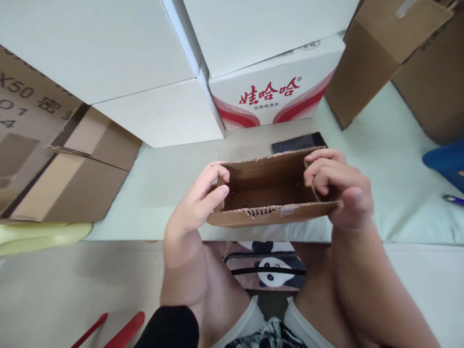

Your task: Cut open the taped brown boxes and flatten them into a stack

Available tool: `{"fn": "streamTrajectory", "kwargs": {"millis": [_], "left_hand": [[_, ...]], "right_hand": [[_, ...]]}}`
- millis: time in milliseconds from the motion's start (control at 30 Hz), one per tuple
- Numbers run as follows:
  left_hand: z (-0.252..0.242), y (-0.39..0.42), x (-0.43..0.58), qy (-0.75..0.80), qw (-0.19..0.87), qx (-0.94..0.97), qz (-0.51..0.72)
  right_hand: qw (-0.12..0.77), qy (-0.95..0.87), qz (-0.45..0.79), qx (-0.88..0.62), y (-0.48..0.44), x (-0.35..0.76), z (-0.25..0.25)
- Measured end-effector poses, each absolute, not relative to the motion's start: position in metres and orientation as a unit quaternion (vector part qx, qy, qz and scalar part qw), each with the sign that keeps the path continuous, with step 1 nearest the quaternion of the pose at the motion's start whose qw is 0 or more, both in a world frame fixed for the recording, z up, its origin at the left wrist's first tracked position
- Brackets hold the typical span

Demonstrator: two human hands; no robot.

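Observation:
Between my hands is a small open-topped cardboard box (261, 220), its cut rim ragged and its inside brown. My left hand (195, 203) grips the left end, with fingers bent over the rim. On the right end, my right hand (340, 186) has its fingers hooked inside the edge and its thumb by the near corner. A dark phone (299, 142) lies just behind the box, partly hidden by it. The box's underside is out of sight.
White boxes (163, 116) and a white carton with red lettering (275, 92) stand behind. Brown cartons sit left (83, 179) and right (366, 63). At the right are a blue object (447, 162) and a pen (453, 199). Red handles (125, 331) show at lower left.

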State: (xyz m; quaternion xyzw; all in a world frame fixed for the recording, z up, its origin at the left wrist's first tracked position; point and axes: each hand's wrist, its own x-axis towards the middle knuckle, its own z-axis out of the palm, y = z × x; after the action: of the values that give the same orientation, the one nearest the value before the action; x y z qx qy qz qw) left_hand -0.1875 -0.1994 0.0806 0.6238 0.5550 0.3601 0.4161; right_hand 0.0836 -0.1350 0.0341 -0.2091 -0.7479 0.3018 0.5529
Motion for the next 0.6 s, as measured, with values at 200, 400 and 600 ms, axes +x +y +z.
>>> {"fn": "streamTrajectory", "kwargs": {"millis": [200, 400, 600], "left_hand": [[0.0822, -0.1954, -0.1859, 0.588, 0.357, 0.607, 0.397], [0.0779, -0.1920, -0.1869, 0.599, 0.302, 0.639, 0.377], [0.0726, -0.1936, -0.1884, 0.573, 0.267, 0.624, 0.458]], "right_hand": [[0.570, -0.731, 0.290, -0.237, -0.1373, 0.0842, 0.0340], [0.543, -0.733, 0.325, -0.250, -0.1398, 0.0880, 0.0350], [0.625, -0.664, 0.301, -0.278, -0.1384, 0.0844, 0.0308]]}}
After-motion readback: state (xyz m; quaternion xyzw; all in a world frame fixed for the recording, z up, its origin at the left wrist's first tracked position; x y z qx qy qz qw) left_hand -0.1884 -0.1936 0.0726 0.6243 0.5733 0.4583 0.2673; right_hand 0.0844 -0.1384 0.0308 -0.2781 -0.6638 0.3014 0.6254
